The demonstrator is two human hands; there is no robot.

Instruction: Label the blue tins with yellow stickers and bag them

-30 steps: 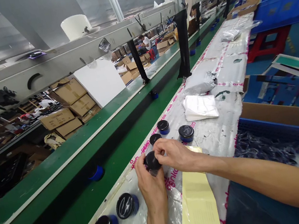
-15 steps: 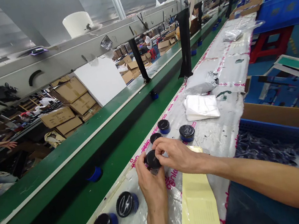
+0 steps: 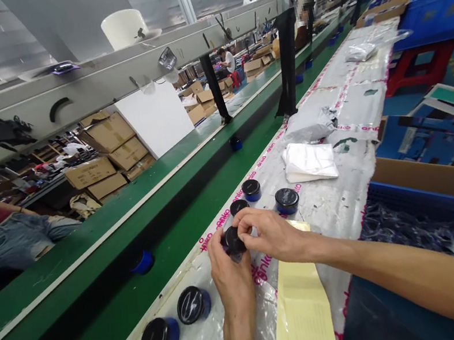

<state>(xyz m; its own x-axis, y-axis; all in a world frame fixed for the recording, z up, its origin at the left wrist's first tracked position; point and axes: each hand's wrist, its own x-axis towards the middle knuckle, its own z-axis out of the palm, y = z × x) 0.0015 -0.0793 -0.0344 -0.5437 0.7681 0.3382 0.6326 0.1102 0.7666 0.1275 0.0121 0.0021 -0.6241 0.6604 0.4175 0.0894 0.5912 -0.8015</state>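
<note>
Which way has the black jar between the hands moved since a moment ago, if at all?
No. The black jar between the left hand and right hand keeps its place against the jar just behind it; only the view shifted.

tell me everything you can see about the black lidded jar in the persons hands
This small round black-lidded jar has a glossy, flat-looking top and is held tilted between the left hand and right hand, apparently above the white plastic-sheeted bench. Fingers from both hands wrap its edge, hiding most of its side. A small greyish, translucent part shows below it; its body colour cannot be told.
</note>
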